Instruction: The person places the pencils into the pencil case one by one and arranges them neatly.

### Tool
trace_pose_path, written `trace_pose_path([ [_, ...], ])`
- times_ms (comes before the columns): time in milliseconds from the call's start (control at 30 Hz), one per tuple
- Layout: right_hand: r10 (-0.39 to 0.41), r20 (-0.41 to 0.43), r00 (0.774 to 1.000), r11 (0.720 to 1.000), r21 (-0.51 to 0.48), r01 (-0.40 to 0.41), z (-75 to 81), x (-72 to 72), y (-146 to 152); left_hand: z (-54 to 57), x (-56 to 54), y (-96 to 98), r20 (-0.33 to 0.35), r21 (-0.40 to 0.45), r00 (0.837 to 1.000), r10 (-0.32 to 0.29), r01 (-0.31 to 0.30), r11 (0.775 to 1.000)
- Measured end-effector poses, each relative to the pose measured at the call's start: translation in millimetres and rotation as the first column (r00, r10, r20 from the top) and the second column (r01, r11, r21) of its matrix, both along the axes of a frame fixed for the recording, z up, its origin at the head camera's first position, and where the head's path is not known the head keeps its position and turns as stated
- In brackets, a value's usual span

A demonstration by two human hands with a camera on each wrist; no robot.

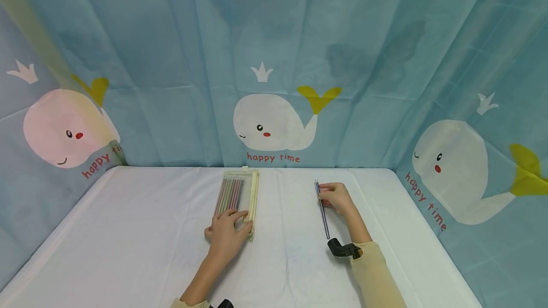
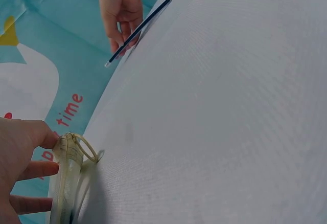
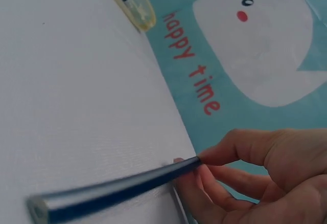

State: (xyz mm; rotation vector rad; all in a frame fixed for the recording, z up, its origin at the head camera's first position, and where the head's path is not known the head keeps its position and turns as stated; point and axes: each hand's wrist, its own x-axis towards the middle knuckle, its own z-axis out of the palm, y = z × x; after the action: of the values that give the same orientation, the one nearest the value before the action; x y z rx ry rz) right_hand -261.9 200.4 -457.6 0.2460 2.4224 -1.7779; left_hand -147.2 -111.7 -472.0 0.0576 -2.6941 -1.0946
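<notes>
A see-through pencil case [image 1: 246, 194] with a pale yellow trim and zip lies on the white table, with several coloured pencils [image 1: 230, 194] lined up inside. My left hand [image 1: 227, 234] grips the near part of the case, fingers over its top and thumb at its right edge. In the left wrist view the case's zip end [image 2: 69, 150] shows beside the fingers. To the right, my right hand [image 1: 336, 197] pinches a slim dark blue pencil [image 1: 323, 213] between thumb and fingers near its far end. Its flat near end [image 3: 40, 211] points towards the right wrist camera.
The white tablecloth [image 1: 128, 232] covers the table. Behind and at both sides hangs a blue curtain [image 1: 180, 122] with whale prints. A dark wrist camera mount [image 1: 342, 248] sits at the right wrist, close to the pencil's near end.
</notes>
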Motion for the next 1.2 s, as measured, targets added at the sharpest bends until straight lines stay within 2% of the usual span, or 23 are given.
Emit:
trace_pose_path([
  [500,0.098,0.046,0.994,0.99,-0.105,-0.093,4.0,-1.2,1.3,-0.6,-0.2,-0.5,-0.004,0.005,1.0,-0.005,0.005,1.0],
  [867,0.126,0.032,0.992,0.978,-0.171,-0.118,4.0,-0.6,-3.3,0.4,0.5,0.1,-0.005,0.004,1.0,-0.004,0.004,1.0],
  [1200,0.141,-0.002,0.99,0.975,-0.172,-0.14,7.9,3.0,-19.0,1.2,0.8,0.1,-0.01,-0.003,1.0,-0.002,0.002,1.0],
])
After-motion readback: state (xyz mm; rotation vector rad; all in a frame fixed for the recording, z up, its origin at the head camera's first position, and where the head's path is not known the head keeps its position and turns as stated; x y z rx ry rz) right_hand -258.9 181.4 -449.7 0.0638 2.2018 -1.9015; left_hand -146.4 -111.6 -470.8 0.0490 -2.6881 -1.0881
